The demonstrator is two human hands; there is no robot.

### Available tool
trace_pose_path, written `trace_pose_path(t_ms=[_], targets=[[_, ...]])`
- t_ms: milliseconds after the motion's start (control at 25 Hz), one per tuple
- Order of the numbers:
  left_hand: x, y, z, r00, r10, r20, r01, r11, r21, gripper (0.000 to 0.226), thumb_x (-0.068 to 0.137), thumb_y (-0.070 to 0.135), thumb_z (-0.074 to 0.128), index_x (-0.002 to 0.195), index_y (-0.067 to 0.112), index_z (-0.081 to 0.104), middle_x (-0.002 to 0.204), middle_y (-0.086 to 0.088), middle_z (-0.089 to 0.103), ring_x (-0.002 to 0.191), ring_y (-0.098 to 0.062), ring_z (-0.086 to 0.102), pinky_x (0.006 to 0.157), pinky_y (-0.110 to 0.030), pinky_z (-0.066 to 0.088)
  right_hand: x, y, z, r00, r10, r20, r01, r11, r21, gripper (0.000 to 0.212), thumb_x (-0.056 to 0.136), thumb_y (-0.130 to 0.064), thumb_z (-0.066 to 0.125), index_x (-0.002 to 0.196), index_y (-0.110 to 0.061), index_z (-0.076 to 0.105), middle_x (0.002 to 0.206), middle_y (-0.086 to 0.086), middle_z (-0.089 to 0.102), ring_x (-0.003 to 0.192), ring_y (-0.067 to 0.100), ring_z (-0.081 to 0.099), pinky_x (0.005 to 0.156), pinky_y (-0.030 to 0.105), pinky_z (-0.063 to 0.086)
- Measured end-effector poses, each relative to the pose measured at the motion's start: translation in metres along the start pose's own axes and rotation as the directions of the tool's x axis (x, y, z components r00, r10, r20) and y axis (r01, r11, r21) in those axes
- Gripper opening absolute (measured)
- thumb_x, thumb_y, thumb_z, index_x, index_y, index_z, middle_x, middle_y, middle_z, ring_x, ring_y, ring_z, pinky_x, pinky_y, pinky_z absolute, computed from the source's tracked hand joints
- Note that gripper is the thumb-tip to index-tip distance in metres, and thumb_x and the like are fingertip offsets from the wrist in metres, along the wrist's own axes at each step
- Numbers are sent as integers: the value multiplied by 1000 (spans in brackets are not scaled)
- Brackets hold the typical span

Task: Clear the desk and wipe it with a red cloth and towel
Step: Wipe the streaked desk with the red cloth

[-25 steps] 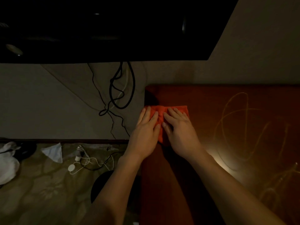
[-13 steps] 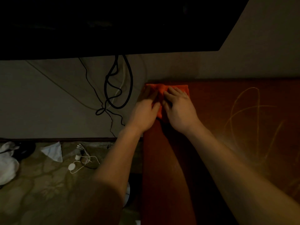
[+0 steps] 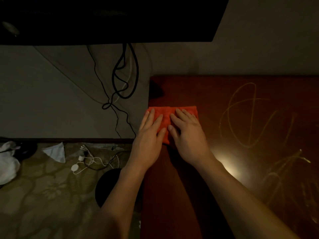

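The red cloth (image 3: 170,113) is lying folded at the surface's (image 3: 215,94) left edge, long axis running left-right. Left hand (image 3: 148,135) and right hand (image 3: 188,135) are pressing flat on it, fingers straight, pointing far.

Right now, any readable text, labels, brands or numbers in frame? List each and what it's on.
None readable.
Desk: pale looping smear marks, scribbles only, no letters or numbers.
Red cloth under the left hand and right hand: no label visible.
Dark screen above: no logo or marking can be made out.
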State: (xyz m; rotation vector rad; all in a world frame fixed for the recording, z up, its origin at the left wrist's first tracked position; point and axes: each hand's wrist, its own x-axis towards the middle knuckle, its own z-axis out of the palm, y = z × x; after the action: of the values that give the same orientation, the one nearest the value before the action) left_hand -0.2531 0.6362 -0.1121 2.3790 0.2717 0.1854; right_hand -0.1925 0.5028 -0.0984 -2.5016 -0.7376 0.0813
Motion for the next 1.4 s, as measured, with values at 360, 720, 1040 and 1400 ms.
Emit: trace_pose_path(t_ms=[360,720,1040,1400], targets=[[-86,15,6,1000,-30,-1,30,999,35,52,104,28,42,153,22,26,164,6,2,148,-2,-9,111,-12,-3,-85,-12,3,1000,-19,-7,19,999,28,45,102,-32,47,144,-16,47,156,5,35,147,20,21,122,36,9],[-187,34,12,997,-74,-25,76,995,57,52,105,34,36,154,28,20,162,13,-4,145,4,-15,109,-14,4,-176,-27,4,998,-61,-6,61,997,48,44,102,-31,48,144,-18,47,155,2,36,147,18,21,118,30,2],[-288,53,24,986,-156,-62,161,983,88,49,104,39,29,150,36,11,158,18,-14,145,2,-20,120,-28,5,-267,-42,2,995,-88,38,86,995,58,44,101,-32,48,144,-21,46,156,-3,32,147,11,17,120,30,1],[-340,79,45,994,-98,-39,105,878,466,51,62,23,90,110,16,75,123,-11,68,115,-32,64,92,-51,43,-345,-31,3,998,-2,-66,10,992,127,39,94,-43,43,130,-33,52,138,-23,43,137,-3,31,118,33,25]])
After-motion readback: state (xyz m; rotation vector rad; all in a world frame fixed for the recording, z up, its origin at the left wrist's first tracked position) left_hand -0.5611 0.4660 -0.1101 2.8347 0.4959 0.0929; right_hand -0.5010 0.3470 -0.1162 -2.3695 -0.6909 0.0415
